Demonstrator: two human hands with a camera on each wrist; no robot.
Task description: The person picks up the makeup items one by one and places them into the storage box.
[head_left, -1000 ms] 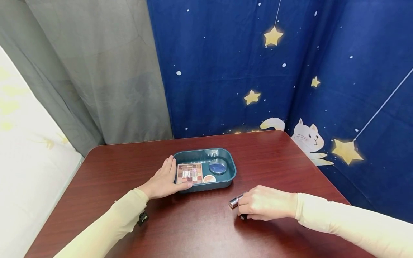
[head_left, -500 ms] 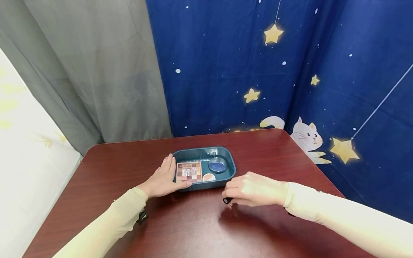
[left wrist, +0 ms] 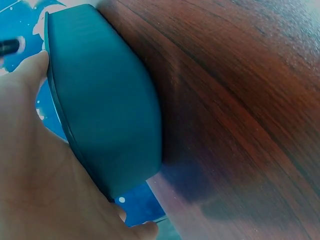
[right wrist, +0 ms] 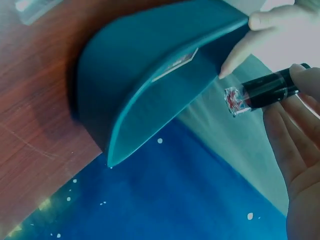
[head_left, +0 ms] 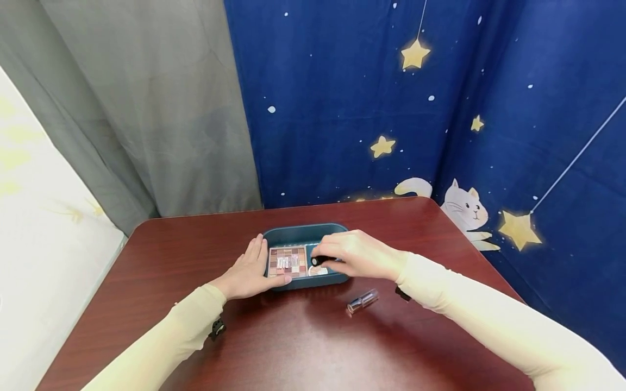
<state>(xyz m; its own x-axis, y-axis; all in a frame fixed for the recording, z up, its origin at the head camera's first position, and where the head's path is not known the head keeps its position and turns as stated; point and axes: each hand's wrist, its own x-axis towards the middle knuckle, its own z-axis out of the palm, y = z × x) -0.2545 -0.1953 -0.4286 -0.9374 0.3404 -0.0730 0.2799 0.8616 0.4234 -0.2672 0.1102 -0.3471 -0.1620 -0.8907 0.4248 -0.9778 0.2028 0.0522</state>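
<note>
My left hand (head_left: 246,272) rests along the left end of a teal plastic tray (head_left: 320,281), fingers straight, thumb on the near rim. In the left wrist view the tray's side wall (left wrist: 107,100) fills the middle. Over the tray's right half my right hand (head_left: 364,254) pinches a black lipstick tube (right wrist: 267,90) with a clear, faceted end, between thumb and fingers. Inside the tray lie an eyeshadow palette (head_left: 287,262) at the left and a small round compact (head_left: 317,270) beside it. My right hand hides the tray's right part.
A silver, clear-ended lipstick tube (head_left: 362,301) lies on the brown table (head_left: 313,347), in front of the tray's right end. Behind the table hang a grey curtain (head_left: 195,108) and a blue starry curtain (head_left: 332,108).
My right hand has picked the black lipstick tube off the table and carried it left and away from me, over the tray. The silver tube stays behind. My left hand has stayed put.
</note>
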